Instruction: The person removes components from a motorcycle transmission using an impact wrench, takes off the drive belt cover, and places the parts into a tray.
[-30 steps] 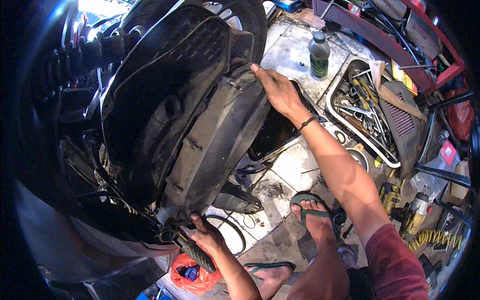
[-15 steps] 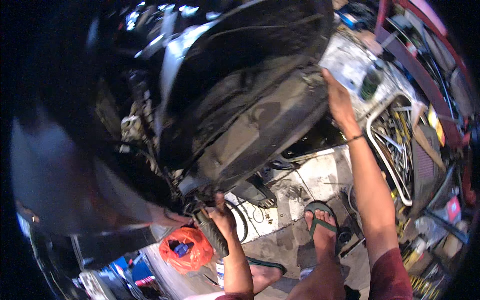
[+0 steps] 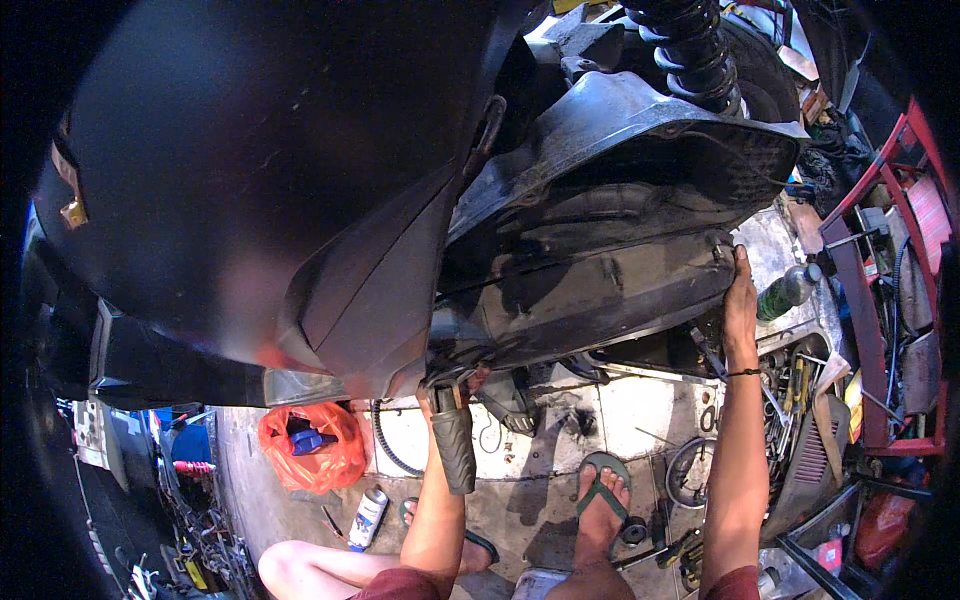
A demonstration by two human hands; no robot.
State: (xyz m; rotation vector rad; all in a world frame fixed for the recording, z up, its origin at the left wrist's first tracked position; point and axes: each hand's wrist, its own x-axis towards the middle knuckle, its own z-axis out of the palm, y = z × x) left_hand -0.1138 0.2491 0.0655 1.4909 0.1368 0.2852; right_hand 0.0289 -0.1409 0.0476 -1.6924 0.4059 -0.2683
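A long, dusty black plastic mudguard (image 3: 600, 295) extends under the dark body panel (image 3: 250, 200) of a motorbike. My right hand (image 3: 740, 305) grips its right end, fingertips over the edge. At its left end, my left hand (image 3: 475, 378) is closed beside a ribbed rubber footpeg (image 3: 457, 450); the peg and the panel hide most of that hand, so what its fingers hold cannot be made out. Above the mudguard curves a black plastic fender (image 3: 640, 110), with a coil-spring shock absorber (image 3: 695, 60) behind it.
An orange plastic bag (image 3: 325, 465) and a spray can (image 3: 368, 520) stand at lower left. Right of my right hand are a green bottle (image 3: 790, 290), a tray of tools (image 3: 790, 400) and a red metal rack (image 3: 875, 210). My sandalled foot (image 3: 603, 495) is below.
The view has swung, so the body panel fills more of the left and the shock absorber shows. My hands remain at opposite ends of the mudguard, which now lies nearer level in view.
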